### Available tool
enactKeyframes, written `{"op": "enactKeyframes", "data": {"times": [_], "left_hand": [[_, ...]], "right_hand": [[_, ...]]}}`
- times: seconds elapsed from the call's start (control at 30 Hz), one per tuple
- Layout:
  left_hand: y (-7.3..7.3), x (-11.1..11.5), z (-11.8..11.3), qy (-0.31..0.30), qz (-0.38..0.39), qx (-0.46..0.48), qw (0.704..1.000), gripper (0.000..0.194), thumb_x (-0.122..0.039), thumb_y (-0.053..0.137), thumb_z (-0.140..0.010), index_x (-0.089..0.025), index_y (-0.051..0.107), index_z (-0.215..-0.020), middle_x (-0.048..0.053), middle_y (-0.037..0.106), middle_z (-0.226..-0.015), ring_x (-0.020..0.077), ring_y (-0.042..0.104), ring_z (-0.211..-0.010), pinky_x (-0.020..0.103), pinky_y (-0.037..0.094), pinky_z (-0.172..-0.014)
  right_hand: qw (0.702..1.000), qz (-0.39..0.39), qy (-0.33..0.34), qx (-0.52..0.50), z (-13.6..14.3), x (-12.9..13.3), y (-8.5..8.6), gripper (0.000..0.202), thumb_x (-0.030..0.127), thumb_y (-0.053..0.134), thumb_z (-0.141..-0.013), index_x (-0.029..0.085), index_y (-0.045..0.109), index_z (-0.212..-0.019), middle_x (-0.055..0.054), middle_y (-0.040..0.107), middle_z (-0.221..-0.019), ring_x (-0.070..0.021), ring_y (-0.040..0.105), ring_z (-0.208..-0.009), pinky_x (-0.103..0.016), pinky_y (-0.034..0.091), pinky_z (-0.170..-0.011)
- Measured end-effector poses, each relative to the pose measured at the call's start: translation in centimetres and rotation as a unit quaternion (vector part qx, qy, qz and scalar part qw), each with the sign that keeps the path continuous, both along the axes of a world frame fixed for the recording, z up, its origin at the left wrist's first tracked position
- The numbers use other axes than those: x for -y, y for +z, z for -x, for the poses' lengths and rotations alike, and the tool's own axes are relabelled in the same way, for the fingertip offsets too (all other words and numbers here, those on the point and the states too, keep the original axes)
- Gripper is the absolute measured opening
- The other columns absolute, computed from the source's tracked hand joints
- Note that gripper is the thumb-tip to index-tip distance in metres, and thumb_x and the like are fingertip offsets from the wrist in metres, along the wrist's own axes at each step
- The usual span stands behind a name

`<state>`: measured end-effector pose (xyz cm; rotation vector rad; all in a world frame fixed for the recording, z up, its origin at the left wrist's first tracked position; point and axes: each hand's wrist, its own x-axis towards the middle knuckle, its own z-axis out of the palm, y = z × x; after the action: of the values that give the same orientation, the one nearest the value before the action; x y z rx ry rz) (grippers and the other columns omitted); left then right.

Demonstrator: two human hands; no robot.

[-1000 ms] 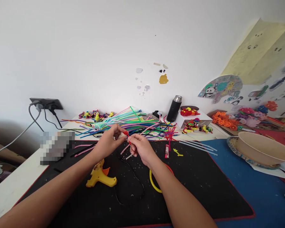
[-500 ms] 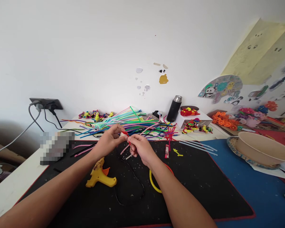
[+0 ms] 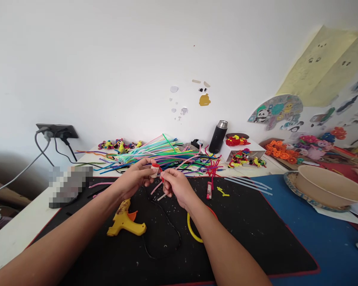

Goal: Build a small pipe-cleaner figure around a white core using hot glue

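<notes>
Above the black mat, my two hands meet at a small piece. My left hand is closed around a small white item with a red part on top. Pinched in my right hand is a thin red strip, which looks like pipe cleaner and reaches toward the white item. Whether the two are joined I cannot tell. Below my left wrist lies a yellow hot glue gun. A yellow and orange ring is partly covered by my right forearm.
Behind my hands spreads a heap of colourful pipe cleaners. A black flask stands by a white box. Clear glue sticks and a red-and-white lighter lie right. A bowl is farther right, with another person's hand at the edge.
My left hand has turned and opened slightly away from the right, so more of the red-topped white item shows. My right hand has barely moved. Another person's hand has appeared at the right edge.
</notes>
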<state>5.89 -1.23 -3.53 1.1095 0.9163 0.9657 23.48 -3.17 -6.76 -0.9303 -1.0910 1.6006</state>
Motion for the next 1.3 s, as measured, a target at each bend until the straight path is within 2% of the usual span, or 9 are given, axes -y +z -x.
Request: {"op": "enactKeyframes", "data": {"times": [0.17,0.33,0.5,0.67,0.9,1.1,1.3], "left_hand": [[-0.1,-0.2,0.1,-0.008,0.023,0.035,0.999,0.031,-0.029,0.081,-0.080,-0.021,0.062,-0.103,0.003,0.069,-0.083,0.0138,0.064,-0.062,0.020,0.049,-0.048],[-0.4,-0.2,0.4,-0.029,-0.012,0.026,0.999,0.039,-0.032,0.086,-0.078,-0.023,0.060,-0.105,0.001,0.068,-0.082,0.0143,0.069,-0.069,0.022,0.059,-0.059],[-0.6,-0.2,0.5,-0.034,-0.066,-0.013,0.997,0.046,-0.043,0.087,-0.077,-0.023,0.057,-0.105,0.000,0.067,-0.086,0.0141,0.067,-0.068,0.021,0.057,-0.054],[-1.0,-0.4,0.6,-0.033,-0.106,-0.050,0.993,0.040,-0.043,0.081,-0.083,-0.023,0.055,-0.105,0.001,0.066,-0.092,0.0128,0.064,-0.065,0.019,0.052,-0.047],[-1.2,-0.5,0.6,-0.033,-0.120,-0.065,0.990,0.040,-0.045,0.079,-0.084,-0.022,0.055,-0.107,0.002,0.066,-0.093,0.0126,0.062,-0.064,0.020,0.051,-0.046],[-1.3,-0.4,0.3,-0.015,-0.127,-0.095,0.987,0.041,-0.047,0.080,-0.082,-0.023,0.056,-0.106,-0.002,0.062,-0.086,0.0120,0.061,-0.061,0.020,0.051,-0.047],[-1.4,-0.4,0.2,-0.010,-0.140,-0.127,0.982,0.056,-0.048,0.079,-0.082,-0.023,0.057,-0.128,-0.002,0.059,-0.088,0.0118,0.061,-0.061,0.023,0.053,-0.049]], "right_hand": [[1.000,-0.001,-0.002,-0.006,0.0,-0.1,-0.2,0.023,0.041,0.070,-0.080,0.021,0.059,-0.077,0.009,0.048,-0.049,-0.0084,0.045,-0.038,-0.021,0.026,-0.036],[1.000,-0.002,-0.007,0.000,0.0,-0.2,-0.4,0.020,0.039,0.068,-0.081,0.021,0.059,-0.077,0.009,0.048,-0.049,-0.0088,0.046,-0.039,-0.021,0.026,-0.036],[1.000,-0.004,-0.009,0.006,-0.1,-0.1,-0.1,0.021,0.040,0.068,-0.080,0.021,0.059,-0.077,0.009,0.047,-0.049,-0.0088,0.045,-0.038,-0.021,0.027,-0.036],[1.000,-0.008,-0.019,0.004,-0.1,0.0,0.2,0.025,0.043,0.070,-0.078,0.021,0.058,-0.075,0.009,0.046,-0.048,-0.0087,0.045,-0.038,-0.020,0.027,-0.036],[1.000,-0.009,-0.029,0.002,-0.2,0.0,0.3,0.024,0.041,0.069,-0.079,0.021,0.057,-0.073,0.009,0.045,-0.048,-0.0088,0.045,-0.039,-0.020,0.027,-0.035],[1.000,-0.010,-0.026,0.000,-0.2,-0.2,0.0,0.024,0.040,0.068,-0.079,0.021,0.057,-0.073,0.009,0.045,-0.047,-0.0085,0.045,-0.038,-0.020,0.026,-0.035],[1.000,-0.011,-0.021,0.002,-0.1,-0.1,-0.1,0.025,0.042,0.069,-0.078,0.020,0.058,-0.073,0.009,0.046,-0.048,-0.0088,0.045,-0.038,-0.020,0.027,-0.035]]}}
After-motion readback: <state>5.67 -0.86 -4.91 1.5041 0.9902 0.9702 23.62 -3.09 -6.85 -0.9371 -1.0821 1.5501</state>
